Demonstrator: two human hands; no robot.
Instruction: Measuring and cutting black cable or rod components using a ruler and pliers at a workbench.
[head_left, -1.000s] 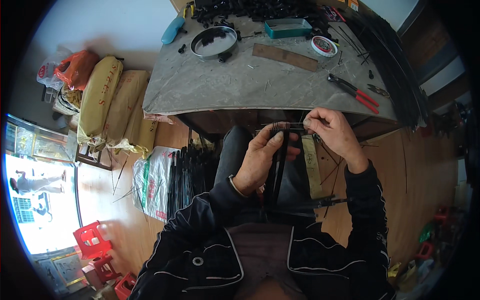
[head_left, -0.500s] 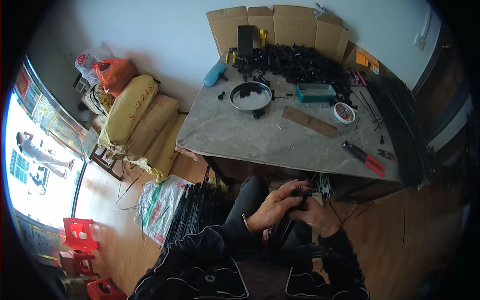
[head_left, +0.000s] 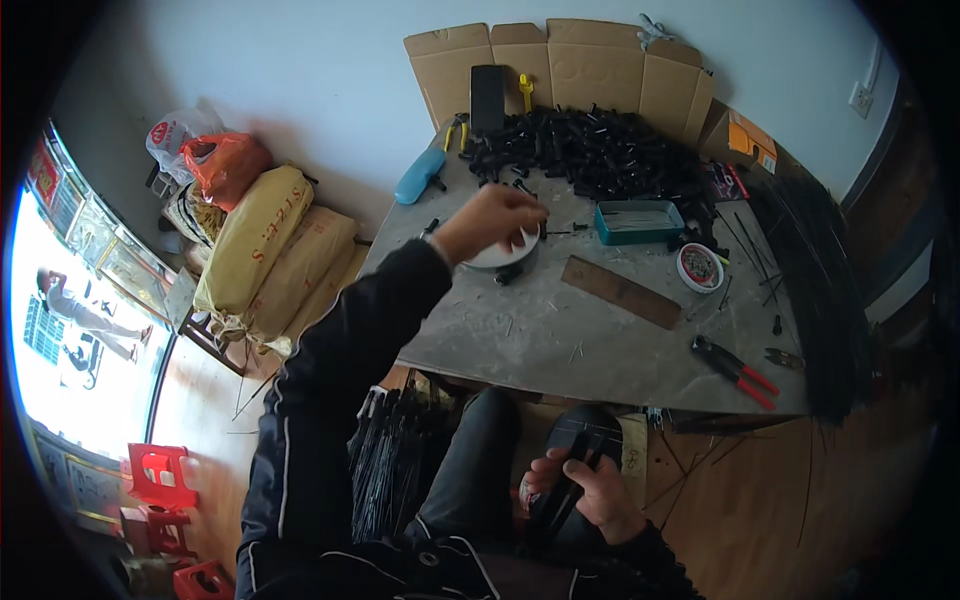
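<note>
My left hand (head_left: 492, 222) is stretched over the table, above the round metal pan (head_left: 490, 262) that holds white material. Its fingers are curled and drawn together; whatever they may pinch is too small to make out. The hand and sleeve cover most of the pan. Low over my lap, my right hand (head_left: 600, 492) is closed around a bundle of dark, thin rods (head_left: 562, 500), which slants down toward my body. Just beyond the pan lie loose black plastic pieces (head_left: 508, 272) and a large heap of black tubular parts (head_left: 580, 145).
On the grey table (head_left: 470, 345) are a teal tray (head_left: 640, 232), a flat wooden strip (head_left: 620, 292), a round bowl of small bits (head_left: 700, 268) and red-handled pliers (head_left: 735, 370). Long black rods (head_left: 810, 290) hang over the right edge; more rods (head_left: 395, 470) stand by my left leg.
My left hand has left the right hand at my lap and moved up and left to the pan. The right hand has lowered slightly, still holding the dark rods. The view has shifted a little.
</note>
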